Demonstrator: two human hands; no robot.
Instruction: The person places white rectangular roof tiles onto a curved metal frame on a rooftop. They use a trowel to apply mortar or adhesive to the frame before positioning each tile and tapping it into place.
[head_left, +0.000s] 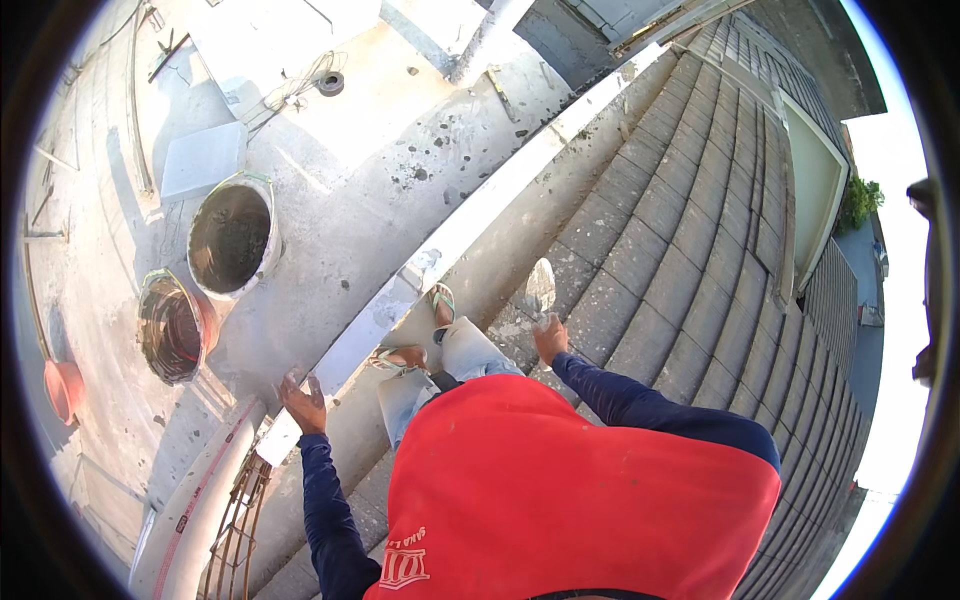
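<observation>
My left hand [303, 402] rests on the end of a low white wall top [345, 365], its fingers spread and touching the edge. A white block-like piece [280, 437] lies just below that hand. My right hand [550, 340] is closed over the roof side, gripping what looks like a trowel [540, 286] with a rounded, mortar-smeared blade. Its handle is mostly hidden by my fingers. A small lump of wet mortar [428, 258] sits on the wall top ahead of my feet.
Grey roof tiles [665, 215] slope away on the right. Left of the wall stand a large mortar-coated bucket [232, 238] and a smaller reddish bucket [172, 328]. Nearby are a red scoop-like container [64, 390], a white sack [200, 500] and a rebar cage [238, 520].
</observation>
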